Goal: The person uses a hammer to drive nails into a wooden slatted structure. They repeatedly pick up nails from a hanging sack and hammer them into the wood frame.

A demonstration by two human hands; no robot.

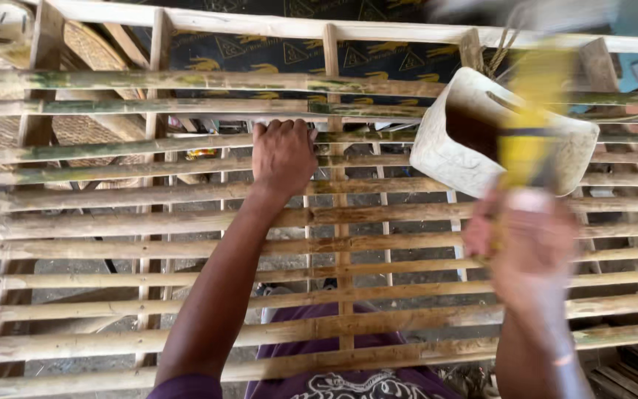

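Note:
My left hand (283, 154) presses down on a bamboo slat (149, 144) of a slatted bamboo frame (112, 244), fingers curled over the slat near a wooden cross piece (342, 244). My right hand (529, 240) is raised at the right and blurred by motion. It grips the yellow handle of a tool (529, 125) that points upward; the tool's head is smeared at the top edge and cannot be made out.
A cut-open white plastic jug (444, 148) hangs by a cord at the frame's upper right. Wooden uprights (160, 52) and woven matting (90, 44) stand behind. Grey ground shows between the slats. A pale round object (1, 24) sits at the top left.

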